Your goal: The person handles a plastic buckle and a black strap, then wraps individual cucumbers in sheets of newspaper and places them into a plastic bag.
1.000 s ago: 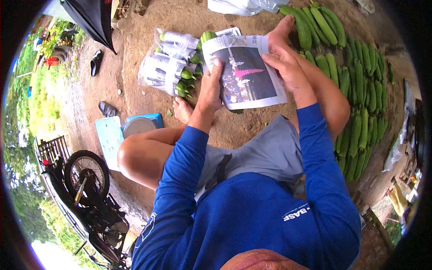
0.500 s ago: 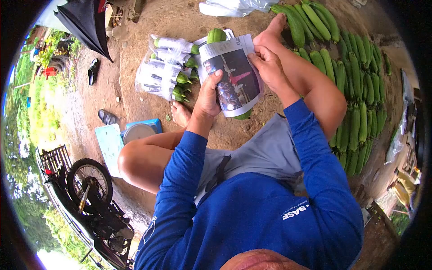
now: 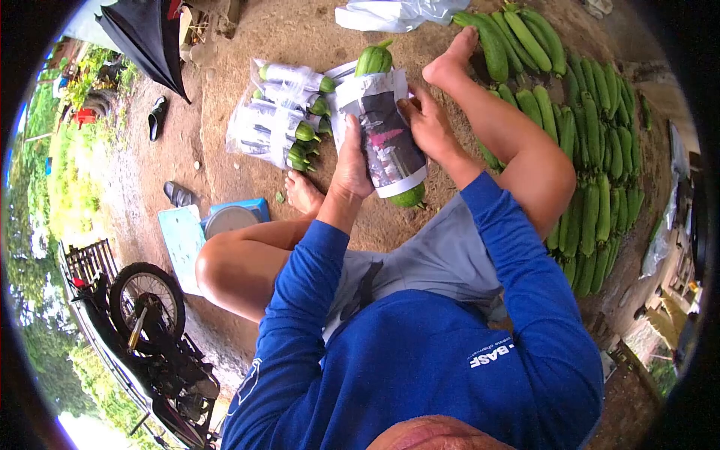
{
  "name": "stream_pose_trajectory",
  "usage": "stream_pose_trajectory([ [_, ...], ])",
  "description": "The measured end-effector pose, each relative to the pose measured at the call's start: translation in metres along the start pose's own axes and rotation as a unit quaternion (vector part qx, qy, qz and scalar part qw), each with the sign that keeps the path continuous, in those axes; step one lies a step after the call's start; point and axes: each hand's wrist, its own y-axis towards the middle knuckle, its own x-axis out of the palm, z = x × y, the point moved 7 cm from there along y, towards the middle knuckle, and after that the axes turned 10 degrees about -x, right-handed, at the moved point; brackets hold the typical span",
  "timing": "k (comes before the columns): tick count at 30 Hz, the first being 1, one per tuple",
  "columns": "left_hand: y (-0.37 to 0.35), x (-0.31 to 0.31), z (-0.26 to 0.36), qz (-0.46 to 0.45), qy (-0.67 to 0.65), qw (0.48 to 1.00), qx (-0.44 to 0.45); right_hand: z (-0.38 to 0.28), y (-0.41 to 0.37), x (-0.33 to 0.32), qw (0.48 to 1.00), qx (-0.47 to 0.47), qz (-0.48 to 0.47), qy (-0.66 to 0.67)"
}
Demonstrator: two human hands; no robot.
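Both hands (image 3: pixel 352 166) (image 3: pixel 436 131) clamp fingers (image 3: pixel 424 96) on the wrapped gourd (image 3: pixel 385 129), long axis forward (stem (image 3: pixel 385 44) foremost).

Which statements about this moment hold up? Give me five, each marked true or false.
1. Printed paper is curled around a green vegetable. True.
2. The paper hides all green. False: green shows beyond its far and near ends.
3. The left grip and right grip both hold the paper. True.
4. The uncovered vegetables lie in rows on the person's left. False: those rows lie on the right.
5. A blue scale sits near the left knee. True.
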Motion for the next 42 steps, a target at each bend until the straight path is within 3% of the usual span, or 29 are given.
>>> stream_pose_trajectory([
  [3,0.0,-0.007,-0.004,0.009,0.076,0.997,0.029,-0.003,-0.002,0.005,1.0,0.002,-0.021,-0.018],
  [12,0.004,-0.01,-0.003,0.0,0.062,0.997,0.038,-0.005,-0.005,0.004,0.999,-0.016,-0.021,0.042],
  [21,0.012,-0.006,-0.008,-0.007,-0.005,1.0,0.002,-0.016,-0.008,0.003,0.999,-0.052,-0.003,-0.003],
  [27,0.009,-0.007,-0.01,0.034,-0.049,0.995,-0.078,0.003,-0.02,0.014,0.995,-0.015,-0.043,0.089],
  [30,-0.001,-0.014,-0.008,0.064,-0.01,0.989,-0.134,-0.016,-0.031,0.023,0.916,0.146,-0.152,0.34],
  [31,-0.007,-0.015,-0.011,0.055,0.002,0.983,-0.174,-0.02,-0.032,0.022,0.891,0.152,-0.191,0.382],
  [32,0.005,-0.039,-0.019,-0.018,0.031,0.985,-0.169,-0.023,-0.03,0.021,0.886,0.155,-0.201,0.389],
  [34,0.001,-0.036,-0.023,-0.047,0.04,0.982,-0.179,-0.046,-0.029,0.018,0.873,0.16,-0.218,0.405],
  [38,-0.018,-0.024,0.007,0.166,0.249,0.943,-0.145,-0.031,-0.032,0.022,0.871,0.192,-0.138,0.43],
  [40,-0.027,-0.004,0.008,0.095,0.18,0.964,-0.17,-0.032,-0.032,0.018,0.873,0.195,-0.122,0.43],
  [41,-0.029,0.004,0.017,0.11,0.346,0.929,-0.071,-0.026,-0.03,0.017,0.881,0.186,-0.111,0.421],
  [42,-0.033,0.018,0.023,0.12,0.5,0.857,0.031,-0.022,-0.029,0.017,0.888,0.177,-0.101,0.411],
])
